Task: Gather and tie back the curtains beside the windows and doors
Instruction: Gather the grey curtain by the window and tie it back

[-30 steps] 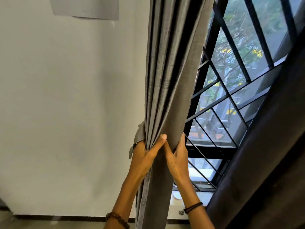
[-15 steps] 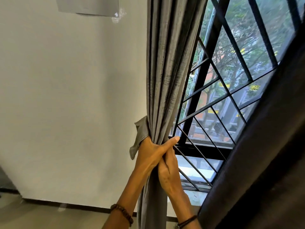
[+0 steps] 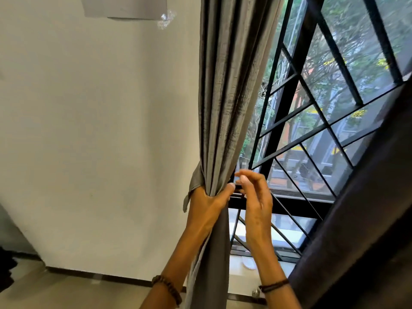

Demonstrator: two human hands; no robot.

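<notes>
A grey curtain (image 3: pixel 225 97) hangs in tight folds between the white wall and the window. My left hand (image 3: pixel 208 202) grips the bunched curtain at waist height, thumb wrapped across its front. A grey tieback strip (image 3: pixel 194 184) sticks out to the left just above that hand. My right hand (image 3: pixel 256 197) hovers just right of the curtain, fingers loosely curved, holding nothing and apart from the fabric. A second, darker curtain (image 3: pixel 356 230) slants across the lower right.
The window with a black metal grille (image 3: pixel 296 139) fills the upper right, with trees and buildings outside. A white wall (image 3: pixel 100 130) is on the left, with a dark skirting strip (image 3: pixel 95 274) along the floor. A window sill (image 3: pixel 243 262) lies behind my right forearm.
My right hand has let go of the curtain and moved right, away from it. My left hand keeps its grip on the gathered folds. The view has tilted slightly.
</notes>
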